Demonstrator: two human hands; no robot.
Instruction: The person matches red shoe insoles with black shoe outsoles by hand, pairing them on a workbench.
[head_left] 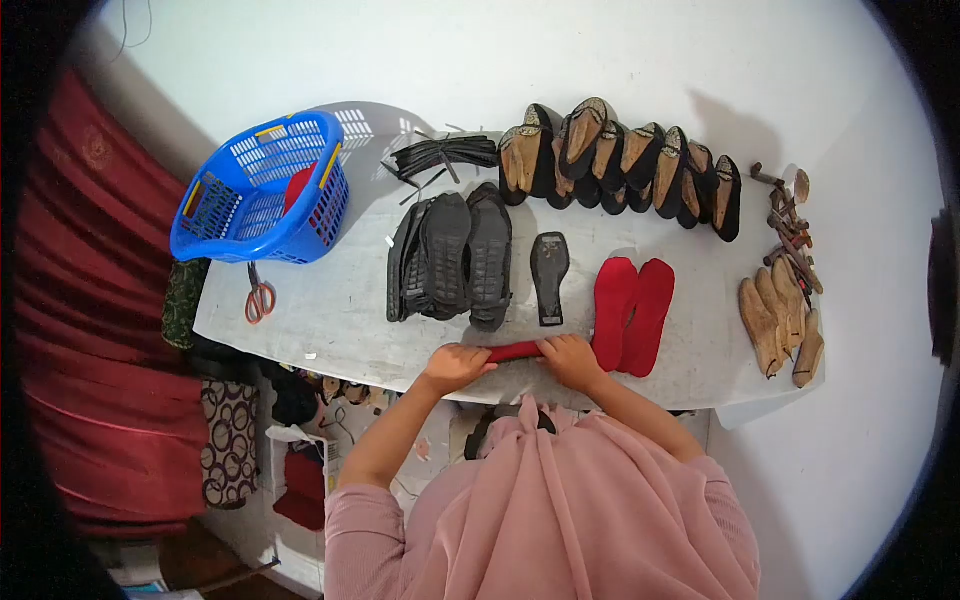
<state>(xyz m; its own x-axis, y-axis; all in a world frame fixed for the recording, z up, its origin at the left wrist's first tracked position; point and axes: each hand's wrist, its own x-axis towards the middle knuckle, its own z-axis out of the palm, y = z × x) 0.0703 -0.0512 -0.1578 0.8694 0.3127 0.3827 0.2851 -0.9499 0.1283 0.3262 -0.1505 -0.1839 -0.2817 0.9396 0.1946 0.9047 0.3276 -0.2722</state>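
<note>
Both my hands grip one red insole, seen nearly edge-on, at the table's near edge. My left hand (pixel 459 368) is closed round its left end, and my right hand (pixel 571 362) is closed on its right end. The red strip of the insole (pixel 515 351) shows between my fists, with a dark lower edge. Just right of my right hand lie two red insoles (pixel 634 315), side by side and partly overlapping. A single black sole (pixel 549 280) lies flat beyond my hands. Left of it is a stack of black treaded soles (pixel 450 255).
Black shoes on wooden lasts (pixel 620 160) line the back, beside a bundle of black strips (pixel 444 153). Wooden lasts (pixel 772 318) and hammer-like tools (pixel 790 235) lie right. A blue basket (pixel 262 185) and orange-handled scissors (pixel 259 300) are left on the white table (pixel 350 345).
</note>
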